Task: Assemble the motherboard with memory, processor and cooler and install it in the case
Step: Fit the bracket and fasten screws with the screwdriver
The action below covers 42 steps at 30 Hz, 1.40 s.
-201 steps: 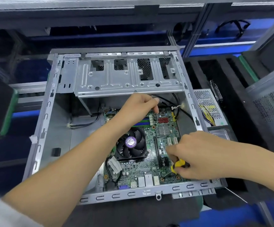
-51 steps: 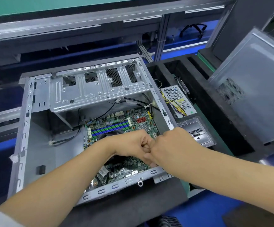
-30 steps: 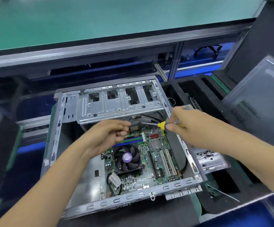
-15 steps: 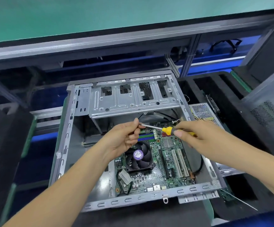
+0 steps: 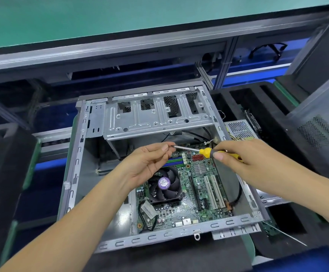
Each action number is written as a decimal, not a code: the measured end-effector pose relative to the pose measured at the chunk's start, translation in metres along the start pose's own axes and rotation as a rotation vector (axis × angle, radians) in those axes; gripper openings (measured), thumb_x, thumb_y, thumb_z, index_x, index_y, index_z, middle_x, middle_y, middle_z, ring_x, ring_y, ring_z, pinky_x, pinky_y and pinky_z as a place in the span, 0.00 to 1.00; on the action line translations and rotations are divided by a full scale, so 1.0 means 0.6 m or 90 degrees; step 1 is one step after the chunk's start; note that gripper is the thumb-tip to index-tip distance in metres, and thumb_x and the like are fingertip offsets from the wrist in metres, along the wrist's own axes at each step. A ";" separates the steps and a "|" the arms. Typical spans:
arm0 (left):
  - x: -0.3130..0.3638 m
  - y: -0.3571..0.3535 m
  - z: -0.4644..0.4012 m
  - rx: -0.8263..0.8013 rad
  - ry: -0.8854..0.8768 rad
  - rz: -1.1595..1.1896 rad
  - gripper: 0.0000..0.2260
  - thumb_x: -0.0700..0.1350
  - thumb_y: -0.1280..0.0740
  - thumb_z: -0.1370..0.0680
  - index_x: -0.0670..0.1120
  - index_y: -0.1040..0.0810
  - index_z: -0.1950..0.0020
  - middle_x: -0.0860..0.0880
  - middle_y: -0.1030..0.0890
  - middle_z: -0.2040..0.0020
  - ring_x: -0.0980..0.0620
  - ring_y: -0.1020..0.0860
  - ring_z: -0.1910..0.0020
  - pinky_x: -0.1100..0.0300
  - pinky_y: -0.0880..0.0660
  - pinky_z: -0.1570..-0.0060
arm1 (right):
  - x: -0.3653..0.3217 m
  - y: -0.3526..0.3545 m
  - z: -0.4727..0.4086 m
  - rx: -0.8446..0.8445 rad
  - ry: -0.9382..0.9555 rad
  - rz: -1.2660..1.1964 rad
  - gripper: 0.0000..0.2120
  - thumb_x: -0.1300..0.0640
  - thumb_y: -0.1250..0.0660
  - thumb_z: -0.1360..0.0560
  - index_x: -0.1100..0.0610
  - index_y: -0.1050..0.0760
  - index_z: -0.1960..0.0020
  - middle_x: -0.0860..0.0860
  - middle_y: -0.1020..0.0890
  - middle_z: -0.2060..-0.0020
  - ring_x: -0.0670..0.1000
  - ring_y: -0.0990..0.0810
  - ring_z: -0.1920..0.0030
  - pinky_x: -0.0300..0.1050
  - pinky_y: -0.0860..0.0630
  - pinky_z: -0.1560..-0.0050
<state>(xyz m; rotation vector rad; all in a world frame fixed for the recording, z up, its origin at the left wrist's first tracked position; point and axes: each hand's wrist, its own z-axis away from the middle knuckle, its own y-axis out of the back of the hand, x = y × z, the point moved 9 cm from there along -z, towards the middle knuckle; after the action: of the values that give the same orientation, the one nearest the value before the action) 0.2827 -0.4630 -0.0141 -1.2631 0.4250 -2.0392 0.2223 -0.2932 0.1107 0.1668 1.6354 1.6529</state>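
An open metal case [image 5: 75, 173] is laid flat on a dark surface [image 5: 169, 258], with its drive cage [image 5: 155, 118] at the far end. A grey side panel [image 5: 320, 130] is seen to the right, beside a black foam tray [image 5: 277, 118] in which a power supply [image 5: 240, 130] is lodged. The green motherboard [image 5: 199, 193] is seated on the floor of the case, toward its right side; a black cooler [image 5: 165, 185] with a fan is mounted on it, and the memory slots [image 5: 176, 161] are seen just beyond the fan. Both hands are held above the board. A yellow-handled screwdriver [image 5: 206, 152] is gripped in the curled fingers of the right hand [image 5: 244, 160], its shaft pointing left. The tip of the shaft is pinched between thumb and fingertips of the left hand [image 5: 149, 163]; whether a screw is held there cannot be told.
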 end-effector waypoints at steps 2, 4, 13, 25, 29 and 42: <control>-0.001 -0.003 0.002 -0.001 0.001 -0.003 0.09 0.36 0.30 0.31 0.40 0.14 0.54 0.45 0.15 0.59 0.57 0.18 0.64 0.70 0.22 0.63 | -0.002 0.001 0.001 -0.004 0.001 -0.001 0.10 0.44 0.45 0.21 0.44 0.26 0.51 0.46 0.28 0.75 0.41 0.28 0.70 0.38 0.34 0.70; -0.002 -0.007 0.005 -0.002 0.003 -0.007 0.09 0.36 0.31 0.31 0.40 0.14 0.54 0.45 0.15 0.60 0.57 0.18 0.64 0.70 0.22 0.64 | -0.003 0.001 0.002 -0.009 0.001 0.001 0.10 0.45 0.45 0.21 0.45 0.26 0.50 0.47 0.28 0.75 0.42 0.29 0.71 0.38 0.35 0.71; 0.005 -0.016 0.011 -0.018 -0.020 -0.070 0.08 0.38 0.30 0.31 0.42 0.14 0.55 0.46 0.16 0.61 0.58 0.19 0.65 0.70 0.23 0.64 | -0.007 0.018 0.007 0.016 0.000 0.031 0.09 0.45 0.43 0.21 0.44 0.24 0.48 0.45 0.29 0.76 0.44 0.30 0.73 0.45 0.30 0.68; -0.004 -0.023 0.008 -0.006 -0.028 -0.061 0.07 0.39 0.31 0.31 0.41 0.14 0.57 0.47 0.17 0.64 0.59 0.21 0.69 0.71 0.23 0.66 | -0.024 0.028 0.020 0.128 0.052 0.029 0.11 0.50 0.34 0.24 0.47 0.23 0.42 0.46 0.21 0.57 0.50 0.22 0.56 0.51 0.25 0.52; -0.012 -0.028 0.007 -0.013 -0.004 0.074 0.08 0.37 0.33 0.30 0.39 0.14 0.57 0.46 0.18 0.64 0.58 0.21 0.69 0.71 0.23 0.67 | -0.020 0.008 0.020 0.084 0.035 -0.044 0.12 0.45 0.42 0.23 0.47 0.23 0.47 0.45 0.20 0.64 0.45 0.23 0.62 0.45 0.26 0.57; -0.024 -0.042 0.005 -0.051 0.018 0.092 0.12 0.41 0.33 0.28 0.38 0.16 0.49 0.48 0.23 0.65 0.59 0.27 0.72 0.72 0.28 0.71 | -0.012 0.010 0.015 0.083 0.024 -0.033 0.08 0.47 0.39 0.22 0.48 0.23 0.49 0.44 0.23 0.70 0.42 0.26 0.65 0.37 0.31 0.60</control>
<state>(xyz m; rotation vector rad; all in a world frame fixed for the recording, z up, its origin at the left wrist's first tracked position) 0.2796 -0.4345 -0.0073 -1.2160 0.5996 -1.9375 0.2300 -0.2895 0.1204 0.1577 1.7629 1.5188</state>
